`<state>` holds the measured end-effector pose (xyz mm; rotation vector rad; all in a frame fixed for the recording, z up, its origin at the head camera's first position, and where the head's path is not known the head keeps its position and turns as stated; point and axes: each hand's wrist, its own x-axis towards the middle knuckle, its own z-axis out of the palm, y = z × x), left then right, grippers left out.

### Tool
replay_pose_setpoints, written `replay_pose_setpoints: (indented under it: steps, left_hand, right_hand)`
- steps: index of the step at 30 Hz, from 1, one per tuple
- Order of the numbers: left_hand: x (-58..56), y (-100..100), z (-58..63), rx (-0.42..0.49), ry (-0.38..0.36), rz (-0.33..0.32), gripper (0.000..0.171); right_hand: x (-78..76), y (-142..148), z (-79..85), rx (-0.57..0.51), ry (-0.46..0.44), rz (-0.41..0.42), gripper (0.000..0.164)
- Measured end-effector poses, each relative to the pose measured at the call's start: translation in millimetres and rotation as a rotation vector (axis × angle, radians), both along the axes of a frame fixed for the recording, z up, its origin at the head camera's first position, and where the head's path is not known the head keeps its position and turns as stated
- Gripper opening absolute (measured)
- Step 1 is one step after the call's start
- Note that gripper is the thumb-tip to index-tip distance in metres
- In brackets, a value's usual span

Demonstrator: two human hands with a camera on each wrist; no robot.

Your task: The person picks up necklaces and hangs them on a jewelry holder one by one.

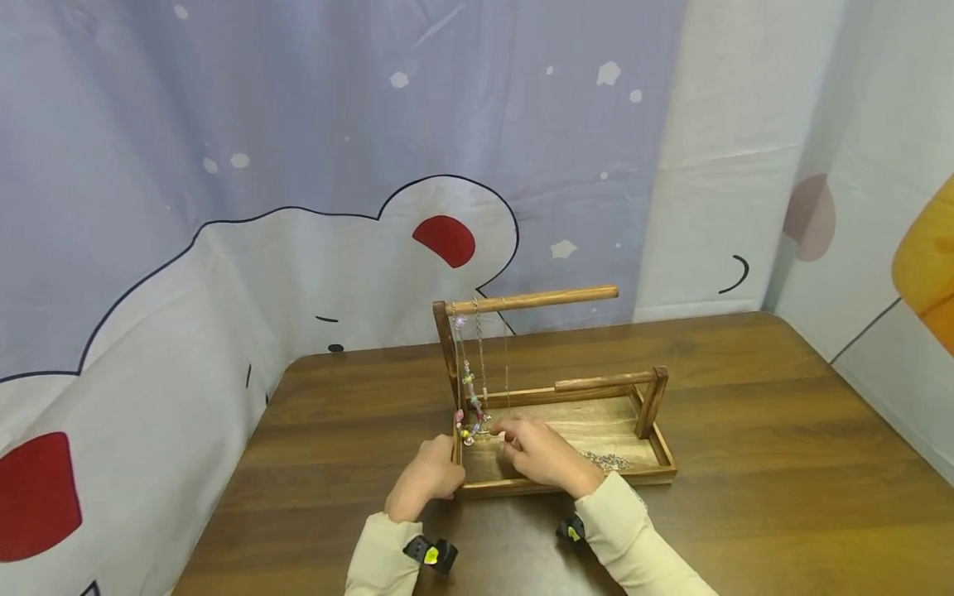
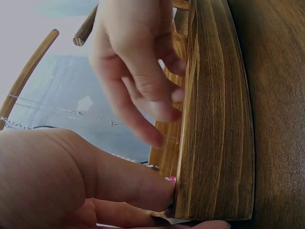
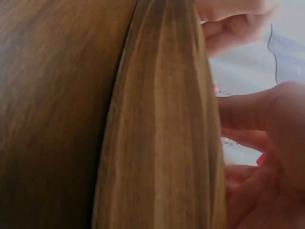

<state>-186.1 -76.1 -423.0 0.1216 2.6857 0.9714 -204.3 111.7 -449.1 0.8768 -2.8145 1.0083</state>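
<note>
A wooden jewelry stand (image 1: 568, 487) with a shallow tray base stands on the table. My left hand (image 1: 431, 469) grips the tray's front left corner, with its thumb (image 2: 138, 186) on the inner side of the wall. Over the left part of the tray hovers my right hand (image 1: 542, 451), its fingers loosely bent and pointing down beside the hanging jewelry. From the stand's upper bar (image 1: 551, 299) hang a colorful beaded necklace (image 1: 469, 379), a silver chain necklace (image 1: 480, 356) and a very thin chain (image 1: 507, 364). No object shows between the right fingertips in the left wrist view.
A heap of silver chain (image 1: 607, 460) lies in the tray's front right part, close to my right wrist. A shorter, lower bar (image 1: 604, 382) sits on a post at the right. Behind the wooden table (image 1: 745, 414) hangs a printed curtain (image 1: 335, 124).
</note>
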Motion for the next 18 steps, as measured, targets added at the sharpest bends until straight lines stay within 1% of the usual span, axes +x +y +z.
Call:
replay_pose_setpoints:
  steps: [4, 8, 13, 15, 18]
  left_hand:
    - [0.0, -0.8, 1.0, -0.008, 0.007, -0.004, 0.023]
    - [-0.4, -1.6, 0.3, -0.018, 0.008, 0.001, 0.025]
    - [-1.0, -2.8, -0.1, -0.013, 0.008, -0.004, 0.024]
    - [-1.1, -2.8, -0.1, -0.004, 0.01, -0.013, 0.023]
    - [-1.1, -2.2, -0.2, 0.0, 0.003, -0.017, 0.021]
  right_hand:
    - [-1.1, -2.8, -2.8, 0.067, -0.061, 0.04, 0.035]
    - [-2.2, -5.3, -4.9, 0.116, -0.11, 0.044, 0.039]
    - [-3.8, -8.9, -6.8, 0.138, -0.128, 0.013, 0.043]
    - [-4.0, -9.5, -7.4, 0.14, -0.136, 0.001, 0.042]
    - [-4.1, -9.3, -8.2, 0.139, -0.127, -0.001, 0.036]
